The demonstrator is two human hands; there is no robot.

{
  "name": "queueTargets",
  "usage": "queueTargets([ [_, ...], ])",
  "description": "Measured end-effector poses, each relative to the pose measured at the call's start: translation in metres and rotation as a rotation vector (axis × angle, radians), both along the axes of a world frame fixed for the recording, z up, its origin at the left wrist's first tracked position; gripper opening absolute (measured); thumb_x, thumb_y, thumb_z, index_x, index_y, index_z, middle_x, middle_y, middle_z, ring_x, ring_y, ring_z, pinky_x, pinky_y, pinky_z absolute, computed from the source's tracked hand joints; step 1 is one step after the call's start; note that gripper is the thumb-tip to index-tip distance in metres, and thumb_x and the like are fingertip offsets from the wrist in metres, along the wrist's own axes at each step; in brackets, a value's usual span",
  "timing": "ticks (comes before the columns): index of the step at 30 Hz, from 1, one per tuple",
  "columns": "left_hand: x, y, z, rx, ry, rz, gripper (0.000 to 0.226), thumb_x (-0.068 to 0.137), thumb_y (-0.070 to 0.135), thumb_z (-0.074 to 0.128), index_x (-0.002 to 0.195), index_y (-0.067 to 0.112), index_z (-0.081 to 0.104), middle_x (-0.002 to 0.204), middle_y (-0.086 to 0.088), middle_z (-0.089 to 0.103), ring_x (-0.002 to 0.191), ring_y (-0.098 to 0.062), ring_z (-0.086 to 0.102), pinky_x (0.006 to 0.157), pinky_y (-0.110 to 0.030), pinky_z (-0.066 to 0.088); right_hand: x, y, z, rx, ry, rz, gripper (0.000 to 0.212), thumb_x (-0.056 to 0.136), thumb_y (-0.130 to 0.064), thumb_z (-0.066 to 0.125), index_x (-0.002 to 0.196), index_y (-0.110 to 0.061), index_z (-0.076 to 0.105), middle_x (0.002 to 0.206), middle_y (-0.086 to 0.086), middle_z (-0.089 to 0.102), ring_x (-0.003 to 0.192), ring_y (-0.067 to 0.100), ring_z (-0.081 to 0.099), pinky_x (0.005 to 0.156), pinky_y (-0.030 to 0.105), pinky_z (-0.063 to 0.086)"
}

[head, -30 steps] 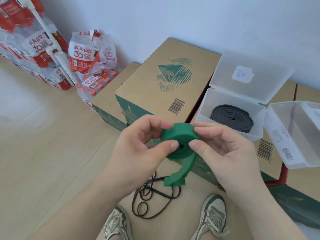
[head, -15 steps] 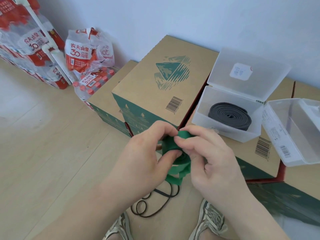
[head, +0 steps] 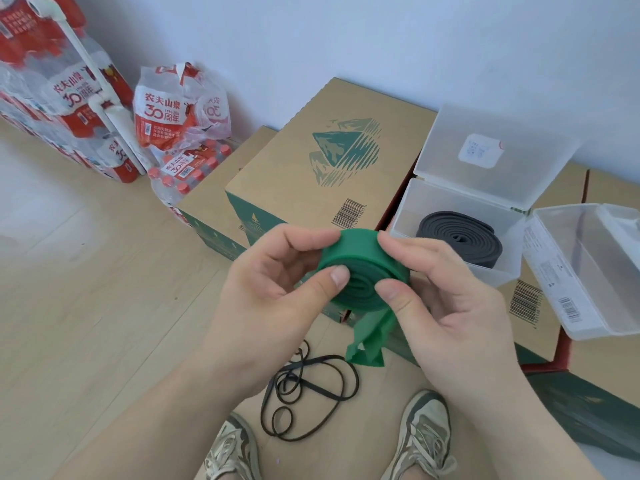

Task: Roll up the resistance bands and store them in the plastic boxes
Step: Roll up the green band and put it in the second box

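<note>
green band roll (head: pixel 363 265) is held between both hands above the floor, in front of the cardboard carton (head: pixel 311 174). the flat spiral face is turned toward the camera.

left hand (head: pixel 273 306): fingers are curled over the roll's upper left edge and the thumb is pressed on the spiral face. right hand (head: pixel 446 306): fingers are curled round the right edge and the thumb is set on the face, just beside the left thumb. the roll is gripped by both.

change against 0.5 s ago: the roll was mostly covered by the right fingers; now those fingers are drawn back to the edge and the spiral is exposed. the roll is held higher against the carton front. an unrolled tail (head: pixel 367 341) is seen hanging below the roll, more of it visible than before.

unchanged: a rolled black band (head: pixel 460 240) lies inside the open plastic box (head: pixel 498 275) on a carton; a second clear box (head: pixel 588 317) is placed just beside it at right. thin black loops (head: pixel 304 393) are left tangled on the floor between the shoes (head: pixel 422 431).
</note>
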State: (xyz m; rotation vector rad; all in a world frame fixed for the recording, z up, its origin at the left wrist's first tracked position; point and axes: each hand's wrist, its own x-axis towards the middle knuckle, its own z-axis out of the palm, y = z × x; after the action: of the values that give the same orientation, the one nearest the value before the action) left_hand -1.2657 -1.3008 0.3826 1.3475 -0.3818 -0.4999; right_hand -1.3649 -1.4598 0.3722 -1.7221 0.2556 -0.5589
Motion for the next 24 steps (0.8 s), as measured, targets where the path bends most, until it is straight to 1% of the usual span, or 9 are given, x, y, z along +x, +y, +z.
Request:
queueTargets([
  [3,-0.001,-0.001,-0.005,0.173,-0.138,-0.03,0.025,0.087,0.005,0.076,0.107,0.017,0.067,0.115,0.004,0.076,0.111,-0.014,0.072,0.094,-0.035,0.059,-0.001,-0.001,-0.005,-0.226,0.021,-0.05,0.032,0.095,-0.005,0.067,0.122,-0.021,0.074,0.115,0.001,0.068,0.113,0.017,0.066,0.093,0.02,0.051],
  [5,-0.002,0.0,-0.006,0.354,-0.343,-0.029,0.03,0.085,0.007,0.08,0.106,0.022,0.066,0.117,0.015,0.072,0.117,-0.006,0.067,0.098,-0.031,0.057,-0.001,0.0,-0.01,-0.315,0.065,-0.032,0.036,0.093,-0.004,0.064,0.121,-0.022,0.076,0.114,-0.004,0.067,0.111,0.017,0.065,0.09,0.024,0.053],
  [7,-0.004,0.001,-0.005,0.427,-0.506,-0.058,0.042,0.084,0.003,0.078,0.118,0.024,0.066,0.116,0.019,0.071,0.117,-0.003,0.065,0.098,-0.027,0.057,-0.001,0.001,-0.012,-0.388,0.078,-0.001,0.037,0.092,-0.004,0.063,0.119,-0.023,0.077,0.113,-0.003,0.066,0.109,0.02,0.065,0.087,0.033,0.055],
  [10,-0.004,0.001,-0.005,0.497,-0.621,-0.118,0.048,0.084,0.001,0.075,0.126,0.025,0.066,0.115,0.018,0.069,0.115,-0.006,0.065,0.096,-0.03,0.058,-0.001,0.002,-0.011,-0.481,0.052,0.028,0.034,0.087,0.004,0.072,0.108,-0.022,0.082,0.108,-0.003,0.068,0.103,0.017,0.067,0.082,0.026,0.055],
  [13,0.0,0.005,-0.004,0.483,-0.469,-0.102,0.046,0.082,-0.002,0.079,0.116,0.028,0.071,0.109,0.02,0.072,0.113,-0.005,0.066,0.095,-0.027,0.058,-0.003,0.0,-0.006,-0.205,0.126,-0.006,0.033,0.071,0.005,0.089,0.086,-0.025,0.084,0.1,-0.008,0.075,0.099,0.015,0.071,0.08,0.025,0.059],
  [15,0.003,0.007,-0.002,0.429,-0.316,-0.115,0.044,0.08,-0.006,0.081,0.107,0.027,0.074,0.104,0.012,0.075,0.109,-0.01,0.07,0.092,-0.027,0.06,-0.002,-0.002,-0.003,-0.017,0.155,-0.029,0.032,0.066,0.001,0.092,0.078,-0.027,0.083,0.1,-0.009,0.078,0.1,0.013,0.073,0.082,0.025,0.06],
  [19,0.004,0.007,-0.002,0.265,-0.21,-0.113,0.042,0.082,-0.012,0.079,0.109,0.021,0.077,0.106,-0.001,0.077,0.105,-0.024,0.073,0.087,-0.032,0.063,-0.002,-0.005,0.003,0.044,0.13,-0.036,0.03,0.069,-0.007,0.093,0.086,-0.028,0.082,0.111,-0.003,0.078,0.109,0.021,0.073,0.093,0.04,0.059],
  [22,0.006,0.006,-0.001,0.149,-0.165,-0.034,0.042,0.081,-0.012,0.078,0.11,0.017,0.077,0.106,-0.005,0.078,0.106,-0.024,0.073,0.083,-0.031,0.062,-0.002,-0.006,0.005,0.175,0.093,-0.054,0.038,0.073,0.003,0.086,0.099,-0.025,0.08,0.11,0.0,0.079,0.106,0.02,0.075,0.092,0.032,0.061],
  [24,0.005,0.004,-0.001,0.1,-0.115,-0.008,0.04,0.082,-0.011,0.077,0.11,0.017,0.076,0.105,-0.007,0.079,0.105,-0.024,0.073,0.082,-0.028,0.061,-0.002,-0.002,0.005,0.18,0.055,-0.071,0.041,0.076,0.005,0.082,0.103,-0.026,0.079,0.11,0.0,0.079,0.105,0.02,0.076,0.089,0.027,0.06],
])
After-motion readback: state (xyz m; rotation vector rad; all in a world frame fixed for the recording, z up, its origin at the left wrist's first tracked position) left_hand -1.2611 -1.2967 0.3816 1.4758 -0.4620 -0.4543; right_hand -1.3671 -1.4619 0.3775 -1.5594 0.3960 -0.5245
